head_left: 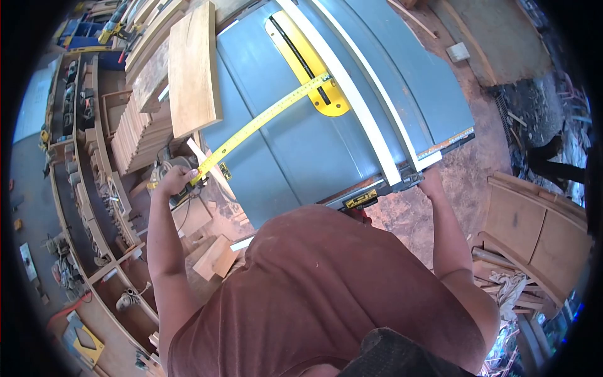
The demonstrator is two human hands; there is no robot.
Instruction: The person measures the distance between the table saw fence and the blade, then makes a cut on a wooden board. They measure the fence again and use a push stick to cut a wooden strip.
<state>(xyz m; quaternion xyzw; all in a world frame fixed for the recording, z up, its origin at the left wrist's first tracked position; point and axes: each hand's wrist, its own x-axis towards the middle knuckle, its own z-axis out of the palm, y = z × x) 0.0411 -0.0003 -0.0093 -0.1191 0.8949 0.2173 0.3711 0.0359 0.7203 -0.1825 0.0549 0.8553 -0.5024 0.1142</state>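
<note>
A yellow tape measure [264,119] is stretched across the blue-grey saw table [301,147]. Its near end is pinched in my left hand [176,180] beyond the table's left edge. The far end lies at the yellow insert plate [333,103] with its dark slot, close to the white fence rail [358,94]. On the right, my right hand [431,182] is closed at the front end of the fence, beside the table's front edge; its fingers are partly hidden there.
A wide wooden board [191,75] rests at the table's left side. Stacked wood strips [141,135] and long shelves [81,182] with tools stand further left. A wooden panel [534,232] and offcuts [217,257] lie around the floor.
</note>
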